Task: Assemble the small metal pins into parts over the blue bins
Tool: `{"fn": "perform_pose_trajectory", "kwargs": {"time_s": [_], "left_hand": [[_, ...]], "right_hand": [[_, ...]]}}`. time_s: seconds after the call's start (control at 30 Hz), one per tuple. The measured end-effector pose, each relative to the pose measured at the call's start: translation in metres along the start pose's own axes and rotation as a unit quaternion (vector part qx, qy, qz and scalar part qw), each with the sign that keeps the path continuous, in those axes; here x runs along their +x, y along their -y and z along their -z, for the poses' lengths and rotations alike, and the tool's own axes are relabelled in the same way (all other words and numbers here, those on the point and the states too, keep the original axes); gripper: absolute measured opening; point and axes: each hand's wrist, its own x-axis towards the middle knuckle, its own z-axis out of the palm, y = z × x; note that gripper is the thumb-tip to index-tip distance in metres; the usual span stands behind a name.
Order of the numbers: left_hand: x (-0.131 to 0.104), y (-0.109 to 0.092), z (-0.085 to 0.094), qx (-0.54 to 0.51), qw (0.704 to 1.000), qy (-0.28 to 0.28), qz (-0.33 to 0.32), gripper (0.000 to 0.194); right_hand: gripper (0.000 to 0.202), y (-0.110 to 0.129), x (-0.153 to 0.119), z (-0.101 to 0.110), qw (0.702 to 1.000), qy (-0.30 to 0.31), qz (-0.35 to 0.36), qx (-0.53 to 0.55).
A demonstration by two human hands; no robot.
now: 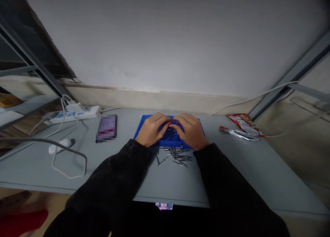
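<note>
A blue plastic tray (170, 144) sits against the back of the table, with some thin metal pieces inside it. Over its left side is my left hand (152, 130), fingers bent and fingertips closed in a pinch. My right hand (192, 131) mirrors it over the right side, also pinching, and the two sets of fingertips nearly meet above the tray's middle. Whatever they hold is too small to make out. In front of the tray lies a loose pile of pop rivets (177, 155), thin metal pins with thicker sleeves, pointing different ways.
On the left are a white power strip (74, 115) with plugs and cables, a white computer mouse (60, 146) and a phone-like dark object (107, 128), blurred out. A red snack packet (244, 124) and a silver wrapper (239, 134) lie right. Metal frame posts flank the table.
</note>
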Motion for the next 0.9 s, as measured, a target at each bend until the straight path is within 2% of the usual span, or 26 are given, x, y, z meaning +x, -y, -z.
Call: {"fn": "perform_pose_trajectory", "kwargs": {"time_s": [0.1, 0.33, 0.57, 0.9], "left_hand": [[-0.002, -0.003, 0.001, -0.021, 1.0, -0.011, 0.007, 0.011], [-0.006, -0.008, 0.004, -0.049, 0.999, 0.008, 0.009, 0.012], [-0.013, -0.007, 0.005, -0.023, 0.999, -0.005, 0.043, 0.012], [-0.014, -0.008, 0.005, 0.003, 0.999, 0.002, 0.049, 0.017]], "right_hand": [[0.023, 0.002, -0.002, -0.001, 1.0, 0.021, 0.005, -0.014], [0.021, 0.003, -0.004, -0.004, 0.998, 0.045, 0.024, -0.022], [0.022, 0.003, -0.005, -0.003, 0.999, 0.003, 0.034, -0.002], [0.019, 0.013, -0.006, -0.01, 0.997, -0.038, 0.017, 0.06]]}}
